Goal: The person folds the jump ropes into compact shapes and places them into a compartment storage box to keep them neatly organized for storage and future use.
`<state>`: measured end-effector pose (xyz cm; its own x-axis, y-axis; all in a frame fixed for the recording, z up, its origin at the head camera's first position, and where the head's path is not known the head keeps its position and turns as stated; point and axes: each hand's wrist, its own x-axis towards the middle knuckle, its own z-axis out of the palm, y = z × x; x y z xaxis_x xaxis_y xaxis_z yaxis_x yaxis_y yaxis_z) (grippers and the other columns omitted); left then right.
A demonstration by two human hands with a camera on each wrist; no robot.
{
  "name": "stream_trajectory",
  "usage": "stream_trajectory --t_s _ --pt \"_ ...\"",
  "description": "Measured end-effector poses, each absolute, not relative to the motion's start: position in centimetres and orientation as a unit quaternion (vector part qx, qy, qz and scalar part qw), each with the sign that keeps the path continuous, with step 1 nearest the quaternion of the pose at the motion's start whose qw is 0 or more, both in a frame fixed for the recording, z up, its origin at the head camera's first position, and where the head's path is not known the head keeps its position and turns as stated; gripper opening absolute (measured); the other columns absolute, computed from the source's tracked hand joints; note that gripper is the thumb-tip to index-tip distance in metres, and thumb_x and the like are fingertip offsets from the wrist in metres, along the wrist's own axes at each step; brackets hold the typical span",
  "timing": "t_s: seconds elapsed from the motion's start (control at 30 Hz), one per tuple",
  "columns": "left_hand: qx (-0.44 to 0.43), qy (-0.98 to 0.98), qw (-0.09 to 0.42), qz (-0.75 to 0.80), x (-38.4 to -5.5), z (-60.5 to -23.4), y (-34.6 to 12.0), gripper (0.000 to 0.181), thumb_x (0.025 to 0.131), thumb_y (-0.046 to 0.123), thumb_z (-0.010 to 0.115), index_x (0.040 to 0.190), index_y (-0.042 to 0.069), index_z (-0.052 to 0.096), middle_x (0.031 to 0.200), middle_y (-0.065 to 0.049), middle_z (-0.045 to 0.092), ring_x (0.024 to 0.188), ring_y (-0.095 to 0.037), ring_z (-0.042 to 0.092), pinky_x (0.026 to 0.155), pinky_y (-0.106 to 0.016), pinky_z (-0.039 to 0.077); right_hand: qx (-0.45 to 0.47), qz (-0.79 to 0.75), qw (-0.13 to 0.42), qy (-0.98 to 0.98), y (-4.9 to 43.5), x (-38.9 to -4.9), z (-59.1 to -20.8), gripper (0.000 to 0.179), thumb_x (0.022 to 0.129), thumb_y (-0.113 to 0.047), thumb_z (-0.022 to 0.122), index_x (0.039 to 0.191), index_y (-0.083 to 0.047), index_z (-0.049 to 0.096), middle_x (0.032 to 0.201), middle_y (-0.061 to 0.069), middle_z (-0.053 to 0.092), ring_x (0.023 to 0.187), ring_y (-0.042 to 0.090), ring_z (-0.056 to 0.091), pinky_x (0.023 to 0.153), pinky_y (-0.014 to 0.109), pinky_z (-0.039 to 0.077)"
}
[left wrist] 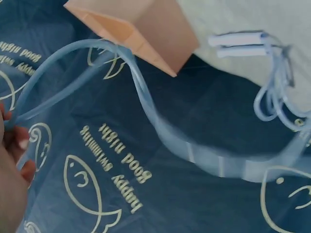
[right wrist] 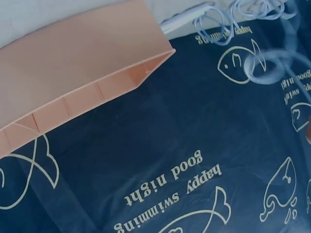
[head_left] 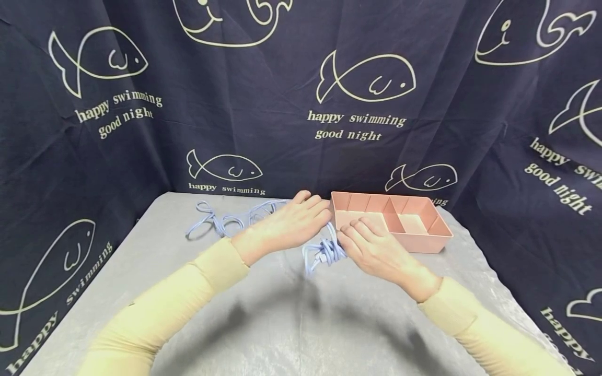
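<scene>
In the head view my left hand (head_left: 296, 220) grips a light blue cord (head_left: 333, 232), which runs down beside its fingers. Just to the right, my right hand (head_left: 378, 249) holds the looped, bundled part of this cord, its fingers largely hiding the grip. Loops of the bundle (head_left: 329, 251) hang between the hands, with a small white piece among them. In the left wrist view, fingers (left wrist: 19, 145) pinch a cord loop (left wrist: 63, 48), and a blurred length sags to the right. Only a sliver of a hand (right wrist: 308, 132) shows in the right wrist view, near blurred cord (right wrist: 267, 68).
A pink two-compartment box (head_left: 423, 243) stands behind the right hand. More light blue cord (head_left: 216, 222) lies in loose loops on the grey-covered table (head_left: 263, 324), left of the box. Two pale sticks (left wrist: 240, 44) lie beside cord loops. Dark fish-print curtains (head_left: 282, 104) surround the table.
</scene>
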<state>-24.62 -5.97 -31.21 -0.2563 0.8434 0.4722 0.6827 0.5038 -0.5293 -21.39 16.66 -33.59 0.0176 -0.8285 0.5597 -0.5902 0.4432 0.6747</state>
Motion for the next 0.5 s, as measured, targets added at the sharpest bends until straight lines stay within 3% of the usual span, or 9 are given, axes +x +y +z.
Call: stream_trajectory --t_s 0.2,0.37,0.5 --pt "-0.476 -0.791 0.382 0.039 -25.5 -33.4 -5.4 0.011 0.094 0.011 0.04 0.093 0.011 0.051 0.094 -0.001 0.052 0.091 -0.019 0.049 0.084 -0.034 0.035 0.509 -0.076 0.514 -0.686 16.4 -21.2 -33.3 0.019 0.091 -0.002 0.039 0.1 0.002 0.056 0.092 0.013 0.057 0.08 0.029 0.053 0.08 0.038 0.044" --pt "-0.451 -0.822 0.346 -0.017 -25.1 -34.6 -4.6 0.009 0.092 0.017 0.043 0.093 0.013 0.052 0.095 0.0 0.052 0.1 -0.019 0.05 0.089 -0.034 0.036 0.491 -0.035 0.504 -0.71 16.3 -21.0 -33.2 0.019 0.092 -0.001 0.037 0.101 0.005 0.053 0.093 0.016 0.055 0.083 0.032 0.054 0.078 0.042 0.046" --pt "-0.407 -0.855 0.322 -0.004 -24.6 -35.4 -4.4 0.011 0.092 0.02 0.045 0.096 0.012 0.052 0.096 -0.001 0.052 0.097 -0.019 0.049 0.085 -0.034 0.035 0.469 -0.02 0.491 -0.734 16.4 -21.0 -33.2 0.022 0.094 -0.002 0.034 0.104 0.007 0.051 0.095 0.017 0.054 0.084 0.033 0.053 0.076 0.044 0.045"
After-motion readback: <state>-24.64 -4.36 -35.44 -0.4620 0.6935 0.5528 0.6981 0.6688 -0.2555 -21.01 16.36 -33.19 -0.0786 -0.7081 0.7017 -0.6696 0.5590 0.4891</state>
